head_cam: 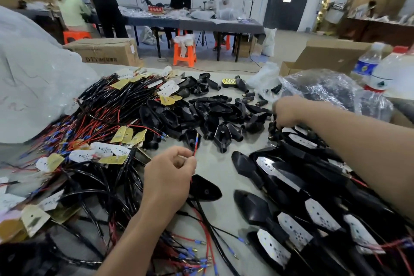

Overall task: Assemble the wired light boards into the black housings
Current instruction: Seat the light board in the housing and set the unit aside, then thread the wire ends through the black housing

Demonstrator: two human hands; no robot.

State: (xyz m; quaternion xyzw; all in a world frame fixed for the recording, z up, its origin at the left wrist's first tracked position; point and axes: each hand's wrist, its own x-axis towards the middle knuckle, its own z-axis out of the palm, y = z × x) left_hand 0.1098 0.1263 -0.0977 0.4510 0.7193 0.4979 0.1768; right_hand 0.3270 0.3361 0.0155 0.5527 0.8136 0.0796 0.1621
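My left hand (170, 175) pinches a red wire (195, 148) with a blue-and-gold terminal near its tip. Just below that hand lies one empty black housing (205, 190). My right hand (285, 111) reaches to the far end of the row of assembled housings (291, 177), its fingers curled round a black part there; what it holds is mostly hidden. A tangle of wired light boards (100, 152) covers the table's left side. A heap of empty black housings (201, 116) lies in the middle.
A clear plastic bag of black parts (331, 89) and two water bottles (367, 63) stand at the right. A large white bag (33, 74) fills the left. Cardboard boxes, orange stools and other people at a long table are beyond.
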